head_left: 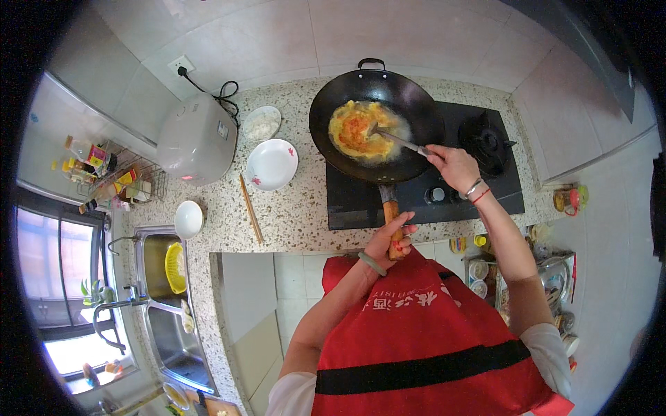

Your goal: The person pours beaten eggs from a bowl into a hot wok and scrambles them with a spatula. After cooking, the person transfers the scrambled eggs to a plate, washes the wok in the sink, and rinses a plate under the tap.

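A black wok (423, 118) sits over the left part of the gas hob, holding a yellow and orange mix that looks like egg with tomato (357, 128) in some liquid. My left hand (388, 239) is closed around the wok's wooden handle (390, 211) at the counter's front edge. In my right hand (454, 168) is a metal spatula (402, 142), gripped by its handle. Its head rests in the food near the middle of the wok. The spatula's tip is partly hidden by the food.
Left of the wok are a white plate (272, 165), a bowl of white rice (262, 125), chopsticks (251, 209), a white bowl (189, 220) and a rice cooker (198, 142). The black hob's (361, 208) second burner (488, 141) is at right. A sink (173, 340) lies at far left.
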Demonstrator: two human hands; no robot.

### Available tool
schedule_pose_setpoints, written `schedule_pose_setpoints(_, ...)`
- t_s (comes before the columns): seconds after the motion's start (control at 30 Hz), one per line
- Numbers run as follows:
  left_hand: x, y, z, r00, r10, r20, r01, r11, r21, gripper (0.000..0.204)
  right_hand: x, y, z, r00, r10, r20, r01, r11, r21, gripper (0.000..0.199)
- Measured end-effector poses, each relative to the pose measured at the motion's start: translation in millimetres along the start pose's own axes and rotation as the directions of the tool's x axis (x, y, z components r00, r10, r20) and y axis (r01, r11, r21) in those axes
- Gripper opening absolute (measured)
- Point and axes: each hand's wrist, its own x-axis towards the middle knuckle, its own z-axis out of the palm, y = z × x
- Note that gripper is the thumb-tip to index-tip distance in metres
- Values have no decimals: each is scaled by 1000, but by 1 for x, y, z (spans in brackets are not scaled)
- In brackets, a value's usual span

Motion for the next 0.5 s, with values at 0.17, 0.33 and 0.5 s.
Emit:
schedule_pose_setpoints(0.17, 1, -1, -2, 1000, 8, 10, -8, 1000, 8, 35, -13, -7, -27, 970, -174, -171, 134, 966, -223, 27)
schedule_pose_setpoints(0.33, -2, -2, 6, 999, 24, -31, -23, 999, 32, 34, -15, 16, -53, 952, -183, -247, 120, 961, -251, 25)
schedule_pose_setpoints(0.5, -2, -2, 7, 997, 50, -62, -48, 998, 40, 34, -20, 18, -83, 975, -109, -193, 12, 897, -443, 25)
